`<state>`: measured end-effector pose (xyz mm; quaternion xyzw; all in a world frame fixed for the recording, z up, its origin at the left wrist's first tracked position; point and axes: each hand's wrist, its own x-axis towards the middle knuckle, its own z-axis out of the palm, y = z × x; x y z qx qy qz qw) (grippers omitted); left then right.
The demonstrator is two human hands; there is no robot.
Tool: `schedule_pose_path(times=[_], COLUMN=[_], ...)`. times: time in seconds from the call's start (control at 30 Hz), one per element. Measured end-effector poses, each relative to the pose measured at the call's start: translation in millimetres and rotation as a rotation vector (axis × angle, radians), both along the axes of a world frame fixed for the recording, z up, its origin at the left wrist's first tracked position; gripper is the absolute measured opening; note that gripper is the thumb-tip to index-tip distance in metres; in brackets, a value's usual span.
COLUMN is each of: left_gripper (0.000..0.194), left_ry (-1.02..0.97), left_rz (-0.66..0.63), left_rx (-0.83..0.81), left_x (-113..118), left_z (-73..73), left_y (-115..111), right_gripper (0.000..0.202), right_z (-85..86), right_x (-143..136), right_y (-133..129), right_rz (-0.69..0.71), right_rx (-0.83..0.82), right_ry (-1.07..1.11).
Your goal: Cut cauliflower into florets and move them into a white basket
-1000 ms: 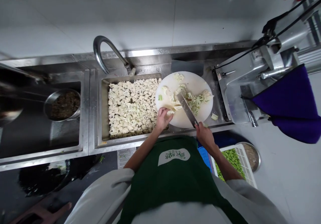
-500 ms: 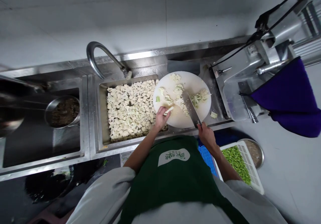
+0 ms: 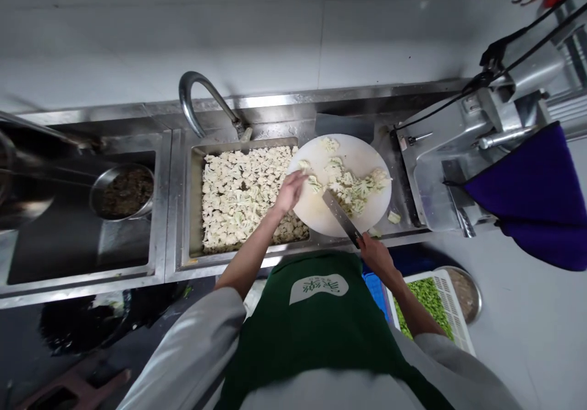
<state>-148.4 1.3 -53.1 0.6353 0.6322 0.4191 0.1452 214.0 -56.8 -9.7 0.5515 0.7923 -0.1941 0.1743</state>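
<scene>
A round white cutting board (image 3: 316, 219) lies across the right side of the sink and carries cut cauliflower pieces (image 3: 360, 188). My right hand (image 3: 376, 254) is closed around the handle of a cleaver (image 3: 340, 215), whose blade points up and left over the board, beside the cauliflower. Over the board's left edge is my left hand (image 3: 290, 192), fingers stretched out close to a small floret (image 3: 314, 183); nothing shows in them. Left of the board, the sink basin (image 3: 196, 202) is filled with a layer of cauliflower florets (image 3: 243, 199).
A curved faucet (image 3: 202, 92) rises behind the basin. Further left, a metal bowl (image 3: 123, 191) with dark contents stands in a second sink. To the right are a metal machine (image 3: 435, 177) and a purple cloth (image 3: 527, 196). A white basket (image 3: 452, 287) of chopped greens sits low at right.
My left hand has moved up and left, and the pale stem piece no longer shows in it. The cleaver has shifted left and down, away from the cauliflower pile. The view has shifted slightly.
</scene>
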Motion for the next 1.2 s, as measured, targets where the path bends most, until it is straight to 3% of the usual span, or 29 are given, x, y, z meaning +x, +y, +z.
schedule_pose_path(times=[0.1, 0.17, 0.27, 0.33, 0.47, 0.53, 0.73, 0.9, 1.0, 1.1, 1.2], left_gripper=[0.010, 0.012, 0.022, 0.026, 0.022, 0.021, 0.015, 0.016, 0.025, 0.049, 0.064], left_ry=[0.044, 0.087, 0.094, 0.053, -0.024, -0.015, 0.053, 0.049, -0.004, 0.005, 0.085], left_rz=[-0.185, -0.249, -0.302, -0.243, 0.115, 0.174, 0.079, 0.055, 0.127, 0.204, 0.084], left_rx=[-0.011, -0.008, -0.021, 0.006, 0.161, 0.186, 0.167, 0.152, 0.133, 0.092, 0.010], left_x=[16.3, 25.5, 39.5, 48.8, 62.2, 65.5, 73.2, 67.9, 52.6, 38.6, 39.7], left_z=[3.1, -4.8, -22.3, -31.6, -41.2, -44.1, -54.0, -54.1, -46.3, -36.1, -30.3], left_y=[20.2, 6.3, -32.9, -55.4, -71.9, -68.5, -52.9, -49.6, -26.9, 10.8, 35.1], right_gripper=[0.029, 0.029, 0.029, 0.029, 0.033, 0.034, 0.035, 0.033, 0.031, 0.027, 0.025], right_z=[0.5, 1.5, 4.3, 7.1, 13.7, 16.2, 16.4, 18.6, 21.0, 19.6, 13.9], right_x=[-0.2, -1.3, -5.1, -10.1, -25.3, -33.6, -52.0, -44.5, -22.8, 4.0, 25.4], right_y=[-0.2, -1.8, -6.2, -10.4, -16.7, -15.0, 10.1, 20.4, 14.9, 7.6, 1.9], right_rz=[-0.053, -0.076, -0.097, -0.108, -0.072, -0.024, 0.071, 0.093, 0.023, -0.111, -0.245], right_rx=[0.006, -0.002, -0.020, -0.018, 0.020, 0.040, -0.021, -0.018, 0.055, 0.130, 0.187], right_ry=[0.014, 0.022, 0.031, 0.032, 0.047, 0.065, 0.019, 0.023, 0.071, 0.130, 0.218])
